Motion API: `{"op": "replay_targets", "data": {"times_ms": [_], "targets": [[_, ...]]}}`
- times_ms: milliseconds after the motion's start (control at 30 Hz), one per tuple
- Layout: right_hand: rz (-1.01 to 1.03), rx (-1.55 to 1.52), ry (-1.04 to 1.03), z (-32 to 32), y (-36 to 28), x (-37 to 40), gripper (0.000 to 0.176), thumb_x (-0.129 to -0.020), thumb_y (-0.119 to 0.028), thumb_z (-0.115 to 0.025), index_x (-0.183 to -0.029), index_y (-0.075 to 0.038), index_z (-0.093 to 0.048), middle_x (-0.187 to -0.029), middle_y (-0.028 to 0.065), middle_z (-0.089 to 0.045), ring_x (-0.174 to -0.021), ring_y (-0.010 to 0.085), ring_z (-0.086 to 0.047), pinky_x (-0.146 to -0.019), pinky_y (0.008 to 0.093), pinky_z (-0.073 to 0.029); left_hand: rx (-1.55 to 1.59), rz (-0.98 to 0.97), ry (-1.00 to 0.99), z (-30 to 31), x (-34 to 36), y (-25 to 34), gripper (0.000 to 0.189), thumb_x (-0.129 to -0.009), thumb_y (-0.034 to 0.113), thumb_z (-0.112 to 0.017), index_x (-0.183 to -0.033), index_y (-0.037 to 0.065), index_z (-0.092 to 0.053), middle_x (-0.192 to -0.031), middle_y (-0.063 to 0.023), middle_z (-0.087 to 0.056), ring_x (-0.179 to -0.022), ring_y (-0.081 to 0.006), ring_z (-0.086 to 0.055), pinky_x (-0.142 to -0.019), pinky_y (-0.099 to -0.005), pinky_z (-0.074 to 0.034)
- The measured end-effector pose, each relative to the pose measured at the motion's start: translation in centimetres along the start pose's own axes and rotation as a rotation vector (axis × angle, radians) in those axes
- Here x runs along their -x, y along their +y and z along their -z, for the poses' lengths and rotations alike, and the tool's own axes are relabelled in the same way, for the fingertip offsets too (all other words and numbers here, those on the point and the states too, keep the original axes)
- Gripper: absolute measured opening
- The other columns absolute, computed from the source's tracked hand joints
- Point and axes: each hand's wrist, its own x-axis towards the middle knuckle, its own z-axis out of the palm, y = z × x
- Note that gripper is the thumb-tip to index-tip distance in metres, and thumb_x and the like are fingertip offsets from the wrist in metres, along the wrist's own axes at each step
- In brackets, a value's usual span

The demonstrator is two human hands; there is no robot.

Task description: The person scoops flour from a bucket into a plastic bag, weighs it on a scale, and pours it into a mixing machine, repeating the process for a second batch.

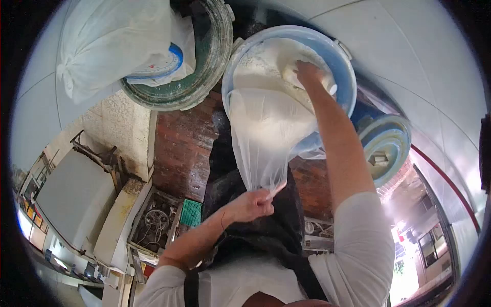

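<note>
A blue tub (pixel 350 77) in front of me holds white powder (pixel 255 64) that looks like flour. My left hand (pixel 253 204) is closed on the gathered mouth of a clear plastic bag (pixel 271 128), stretched from the tub toward my body, with white powder inside. My right hand (pixel 310 75) reaches down into the tub, fingers curled at the powder. Around it is a white, powder-coated thing (pixel 331 89) that looks like a scoop; its shape is partly hidden by the hand and powder.
At upper left, a green bin (pixel 212 71) bears a dial scale (pixel 163 66) with a full white bag (pixel 112 43) on it. A lidded blue barrel (pixel 386 140) stands to the right of the tub. Machinery (pixel 156 220) and a green crate (pixel 191 212) are at lower left.
</note>
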Motion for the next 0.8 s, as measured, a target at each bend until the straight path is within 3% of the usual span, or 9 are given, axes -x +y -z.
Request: {"op": "replay_targets", "data": {"times_ms": [33,100,167,333,433,500,600,700,800], "targets": [[0.001,-0.023,0.16,-2.0,-0.3,-2.1,0.039,-0.09,-0.04,-0.064,-0.121,-0.017,-0.063,-0.105,0.0125,-0.071,-0.099,0.0326,-0.069,-0.082,0.0471,-0.055,0.079,-0.023,0.03,0.4,-0.1,1.8,0.043,-0.094,0.026,-0.062,-0.131,0.007,-0.051,-0.077,0.0034,-0.043,-0.072,-0.0094,-0.04,-0.067,-0.0257,-0.039],[-0.046,-0.119,-0.008,0.4,-2.6,-1.6,0.042,-0.089,-0.042,-0.064,-0.125,-0.021,-0.061,-0.108,0.0132,-0.071,-0.101,0.0333,-0.068,-0.083,0.0478,-0.054,0.16,-0.036,0.078,0.6,-0.4,1.8,0.029,-0.094,0.022,-0.062,-0.116,0.004,-0.057,-0.077,0.0047,-0.041,-0.071,-0.008,-0.039,-0.066,-0.0246,-0.038],[-0.118,-0.289,-0.106,0.3,-3.2,-2.3,0.04,-0.094,-0.032,-0.057,-0.132,-0.021,-0.057,-0.123,0.0142,-0.065,-0.114,0.0335,-0.062,-0.098,0.0511,-0.047,0.278,-0.021,0.196,0.6,-0.9,0.4,0.016,-0.093,0.018,-0.06,-0.099,0.005,-0.054,-0.076,0.0057,-0.039,-0.071,-0.0069,-0.039,-0.066,-0.0238,-0.038],[0.069,-0.491,0.184,-1.1,1.6,0.7,0.041,-0.089,-0.039,-0.066,-0.121,-0.013,-0.061,-0.109,0.018,-0.068,-0.097,0.0365,-0.066,-0.085,0.0465,-0.053,0.696,-0.256,0.223,3.1,-1.2,2.0,0.041,-0.096,0.038,-0.064,-0.124,0.009,-0.054,-0.077,0.007,-0.044,-0.064,-0.0033,-0.04,-0.057,-0.0199,-0.035],[0.114,-0.555,0.312,1.4,3.3,4.5,0.041,-0.088,-0.04,-0.069,-0.114,-0.009,-0.064,-0.101,0.0212,-0.069,-0.089,0.0407,-0.067,-0.077,0.0477,-0.052,0.768,-0.369,0.243,5.4,-1.2,4.9,0.067,-0.094,0.055,-0.059,-0.144,0.013,-0.044,-0.074,0.0067,-0.043,-0.056,-0.0037,-0.036,-0.05,-0.0196,-0.03],[0.009,-0.644,0.306,5.0,3.5,7.7,0.038,-0.082,-0.03,-0.077,-0.108,-0.006,-0.062,-0.08,0.0221,-0.067,-0.079,0.0436,-0.065,-0.068,0.0491,-0.051,0.827,-0.299,0.28,6.7,-1.5,6.9,0.088,-0.088,0.07,-0.051,-0.155,0.018,-0.028,-0.065,0.0068,-0.036,-0.051,-0.006,-0.032,-0.047,-0.0232,-0.029],[0.077,-0.711,0.427,7.2,4.7,11.8,0.039,-0.081,-0.029,-0.079,-0.107,-0.006,-0.062,-0.079,0.0254,-0.065,-0.077,0.045,-0.064,-0.065,0.0484,-0.051,0.939,-0.406,0.306,8.7,-3.0,8.2,0.081,-0.091,0.07,-0.043,-0.154,0.021,-0.028,-0.064,0.0064,-0.036,-0.05,-0.006,-0.031,-0.047,-0.0222,-0.028],[0.041,-0.699,0.393,12.2,5.6,17.6,0.039,-0.08,-0.028,-0.079,-0.108,-0.005,-0.063,-0.083,0.026,-0.066,-0.079,0.0442,-0.065,-0.065,0.0463,-0.052,0.97,-0.486,0.218,11.8,-4.1,9.6,0.074,-0.094,0.064,-0.047,-0.152,0.021,-0.032,-0.068,0.0043,-0.039,-0.051,-0.0068,-0.029,-0.048,-0.0208,-0.026],[0.18,-0.733,0.453,17.5,5.8,22.9,0.038,-0.081,-0.027,-0.079,-0.108,-0.005,-0.064,-0.087,0.0249,-0.067,-0.082,0.0439,-0.065,-0.069,0.0462,-0.052,0.946,-0.43,0.248,13.6,-4.7,11.6,0.073,-0.093,0.066,-0.042,-0.15,0.02,-0.036,-0.064,0.0039,-0.037,-0.05,-0.0058,-0.028,-0.046,-0.0194,-0.026]]}}
